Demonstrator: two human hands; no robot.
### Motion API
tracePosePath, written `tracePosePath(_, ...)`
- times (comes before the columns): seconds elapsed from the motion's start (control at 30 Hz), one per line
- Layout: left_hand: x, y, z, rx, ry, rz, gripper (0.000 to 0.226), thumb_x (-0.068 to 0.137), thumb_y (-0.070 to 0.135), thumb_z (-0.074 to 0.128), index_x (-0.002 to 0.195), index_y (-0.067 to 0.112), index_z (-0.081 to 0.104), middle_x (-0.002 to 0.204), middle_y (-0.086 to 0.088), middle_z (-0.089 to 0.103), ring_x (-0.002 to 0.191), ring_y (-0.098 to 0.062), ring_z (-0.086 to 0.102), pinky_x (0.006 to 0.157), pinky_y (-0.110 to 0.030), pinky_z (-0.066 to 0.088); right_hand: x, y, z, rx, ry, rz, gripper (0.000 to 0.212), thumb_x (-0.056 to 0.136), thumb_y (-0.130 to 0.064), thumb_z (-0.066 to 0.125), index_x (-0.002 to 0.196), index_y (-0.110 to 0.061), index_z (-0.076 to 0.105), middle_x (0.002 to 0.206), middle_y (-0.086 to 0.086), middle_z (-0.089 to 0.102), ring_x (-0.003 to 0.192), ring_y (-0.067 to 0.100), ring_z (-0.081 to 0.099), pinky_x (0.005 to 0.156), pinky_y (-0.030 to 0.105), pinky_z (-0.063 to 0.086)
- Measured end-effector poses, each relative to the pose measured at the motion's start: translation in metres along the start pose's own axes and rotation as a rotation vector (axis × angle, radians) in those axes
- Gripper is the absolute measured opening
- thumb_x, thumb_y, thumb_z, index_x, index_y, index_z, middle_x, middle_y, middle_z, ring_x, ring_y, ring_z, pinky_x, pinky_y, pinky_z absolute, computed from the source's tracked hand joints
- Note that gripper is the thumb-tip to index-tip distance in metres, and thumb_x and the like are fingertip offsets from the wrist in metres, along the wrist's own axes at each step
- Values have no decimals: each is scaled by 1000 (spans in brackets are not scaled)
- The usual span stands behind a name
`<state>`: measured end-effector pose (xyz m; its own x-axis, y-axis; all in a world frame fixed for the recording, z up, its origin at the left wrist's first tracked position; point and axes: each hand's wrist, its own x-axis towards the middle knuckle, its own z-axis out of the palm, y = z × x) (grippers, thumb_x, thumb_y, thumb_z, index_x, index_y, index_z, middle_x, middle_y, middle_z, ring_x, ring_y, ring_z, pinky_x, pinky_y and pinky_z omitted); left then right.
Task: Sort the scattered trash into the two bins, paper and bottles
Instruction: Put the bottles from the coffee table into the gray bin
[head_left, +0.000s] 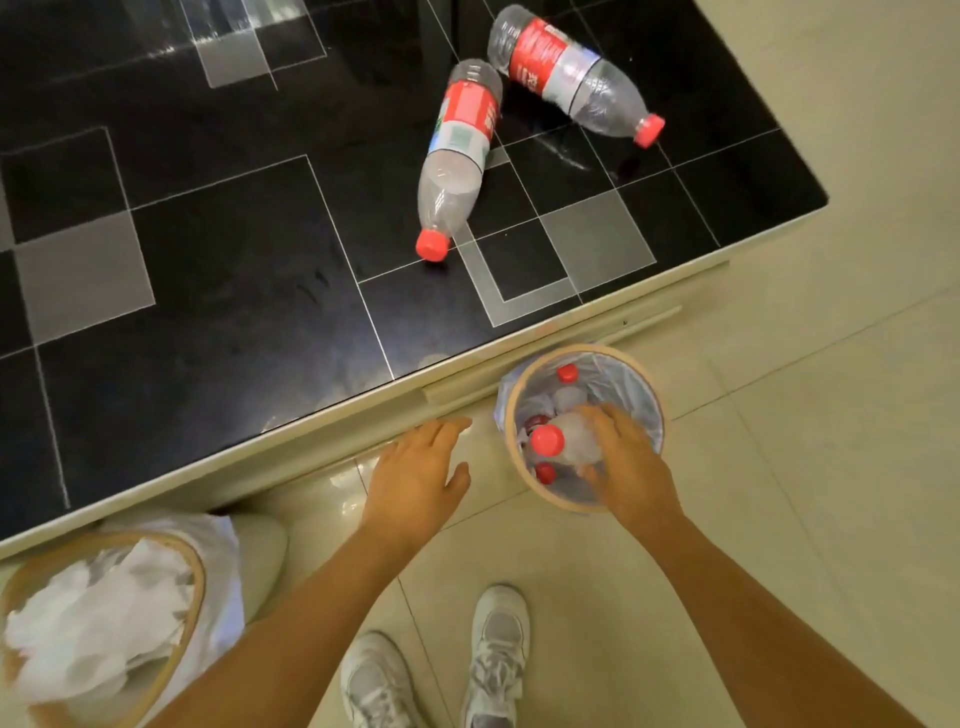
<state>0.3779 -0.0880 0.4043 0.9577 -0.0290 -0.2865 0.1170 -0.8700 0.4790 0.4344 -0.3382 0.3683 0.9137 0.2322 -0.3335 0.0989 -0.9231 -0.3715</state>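
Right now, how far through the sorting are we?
Mostly done. The paper bin holds crumpled paper, and the bottle bin already holds capped bottles. The right hand is lowering another bottle in; the left hand is free. Two bottles remain on the table.

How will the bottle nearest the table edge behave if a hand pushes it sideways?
The nearer bottle looks empty and clear, so it is probably light. It lies on its round side on the glossy table, so it would likely roll easily. Its thin walls may dent when squeezed.
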Motion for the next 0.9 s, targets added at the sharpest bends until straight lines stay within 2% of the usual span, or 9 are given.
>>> tracePosePath(0.1, 10, 5, 4, 5, -9, -6, 46, 90, 29, 56, 135, 24, 47, 131, 4, 54, 118, -20, 52, 94, -35, 43, 4, 4, -1, 33, 45, 88, 60, 78, -7, 65, 134, -21, 47, 134, 7, 47, 120, 30, 49, 79, 38, 48)
tracePosePath(0.2, 21, 14, -1, 2, -7, 12, 44, 90, 28, 56, 133, 23, 49, 129, 4, 55, 115, -21, 53, 93, -36, 45, 5, 2, -11, 33, 108, 34, 58, 72, 0, 68, 127, -14, 54, 126, 11, 55, 109, 34, 56, 69, 37, 50)
tracePosePath(0.27, 29, 21, -9, 8, 5, 33, 42, 88, 26, 58, 130, 23, 51, 126, 4, 57, 113, -21, 54, 90, -38, 47, 8, -4, -26, 38, 154, -37, 55, 72, -3, 70, 125, -12, 56, 122, 9, 59, 107, 32, 59, 72, 36, 52)
tracePosePath(0.37, 46, 34, -30, 24, 69, 89, 38, 85, 22, 60, 122, 20, 57, 118, 1, 62, 104, -24, 59, 83, -37, 49, 23, -17, -61, 27, 223, -123, 45, 79, -19, 60, 123, -14, 56, 121, 6, 60, 106, 29, 59, 80, 37, 51)
tracePosePath(0.57, 105, 61, -94, 52, 247, 174, 32, 87, 20, 51, 118, 19, 59, 108, 2, 66, 95, -25, 61, 74, -37, 47, 81, -47, -142, -73, 330, -241, 47, 80, -16, 68, 125, -17, 56, 126, 5, 58, 109, 24, 57, 81, 40, 53)
tracePosePath(0.63, 133, 62, -118, 87, 265, 211, 34, 86, 13, 55, 119, 19, 60, 108, -1, 67, 95, -28, 62, 72, -38, 47, 107, -56, -165, -109, 364, -248, 48, 78, -15, 71, 124, -15, 57, 125, 6, 59, 109, 25, 57, 81, 41, 53)
tracePosePath(0.7, 164, 56, -140, 157, 236, 244, 47, 78, 5, 63, 122, 19, 60, 114, -4, 66, 97, -31, 62, 73, -40, 48, 133, -63, -180, -156, 378, -241, 51, 76, -13, 72, 125, -14, 57, 125, 8, 59, 110, 26, 58, 82, 41, 51)
tracePosePath(0.8, 213, 41, -171, 326, 149, 391, 66, 61, 3, 78, 122, 21, 61, 121, -5, 64, 102, -32, 62, 78, -40, 49, 173, -70, -195, -217, 380, -225, 53, 76, -12, 72, 126, -14, 56, 127, 9, 58, 113, 26, 57, 84, 39, 49)
tracePosePath(0.9, 256, 24, -195, 501, 35, 559, 71, 57, 3, 83, 122, 22, 62, 127, -3, 61, 114, -27, 58, 85, -40, 47, 213, -75, -203, -241, 328, -210, 55, 78, -14, 70, 129, -13, 51, 131, 10, 53, 115, 26, 54, 89, 40, 48)
